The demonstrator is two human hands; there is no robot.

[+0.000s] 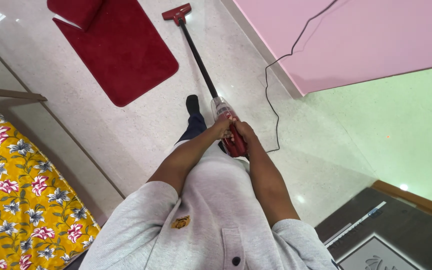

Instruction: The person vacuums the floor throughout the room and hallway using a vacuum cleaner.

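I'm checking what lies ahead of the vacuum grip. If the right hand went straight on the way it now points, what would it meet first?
The right hand points up along the stick vacuum, so it would first meet the clear dust cup, then the black tube. The red mat lies off to the side.

Polished stone floor (126, 140), pale and speckled, glossy enough to carry lamp reflections. Red mat (121, 50) of thick pile cloth, matt and fuzzy. Stick vacuum (228, 127) of hard plastic: red glossy body, clear smooth dust cup, matt black tube, red plastic floor head (177, 12). Thin black cord (272, 95), rubbery and matt. Pink wall (356, 40) painted, smooth, matt; green wall (401, 125) also painted, with slight sheen. Bed cover (16, 200) of printed woven cloth, yellow with flowers, soft and matt. Grey shirt (216, 215) of knitted cotton-like cloth, matt, with dark plastic button. Brown wooden frame (416, 200), smooth, semi-gloss.
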